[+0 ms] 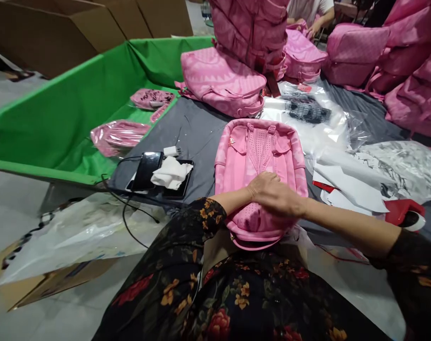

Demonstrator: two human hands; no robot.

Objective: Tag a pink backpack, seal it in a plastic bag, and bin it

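So the pink backpack (pixel 235 163) is at the near edge of the table (pixel 197 137), long way pointing away from me, right under my left hand (pixel 261 183) and overlapping right hand (pixel 284 199), neither nearer, and honestly can't tell if either's pinching or spread.

I see grey floor (pixel 9 208) at left, a table (pixel 199 132) draped dark grey mid-frame, and brown cardboard boxes (pixel 103 28) upper left.

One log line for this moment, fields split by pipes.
left hand: over pink backpack | right hand: overlapping left hand | left side: green bin
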